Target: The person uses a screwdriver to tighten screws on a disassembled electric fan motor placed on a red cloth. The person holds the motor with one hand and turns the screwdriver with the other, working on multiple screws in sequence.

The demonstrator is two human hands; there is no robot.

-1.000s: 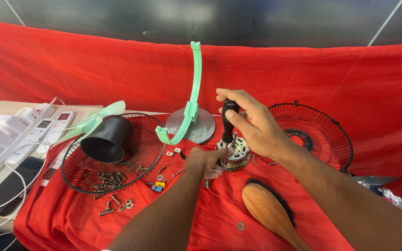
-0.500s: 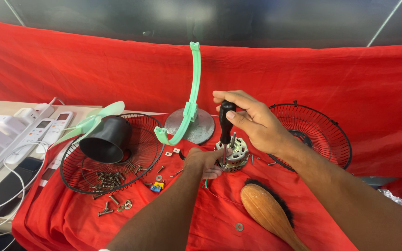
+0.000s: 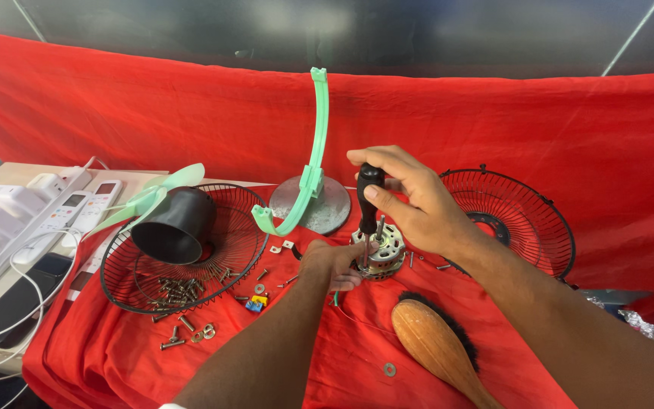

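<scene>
The right hand [image 3: 410,204] has its grip closed round the black handle of a screwdriver [image 3: 369,193], held upright with the shaft pointing down into the motor [image 3: 378,250]. The motor sits on the red cloth [image 3: 493,121] over the worktop, directly beneath that grip and touching the tool's tip. The left hand [image 3: 331,263] rests low against the motor's left side, fingers curled on its rim and steadying it; whether they wrap fully round it I cannot tell. Just behind the motor stands a grey round base [image 3: 319,204] with a curved green arm [image 3: 313,151] rising from it. To the left lies a wire fan guard [image 3: 183,257] holding a black cone [image 3: 174,226], green blades [image 3: 149,198] and a heap of screws [image 3: 177,290]. A second guard [image 3: 520,220] leans at the right, behind the right wrist. A wooden brush [image 3: 437,344] lies near the front, just below the motor.
</scene>
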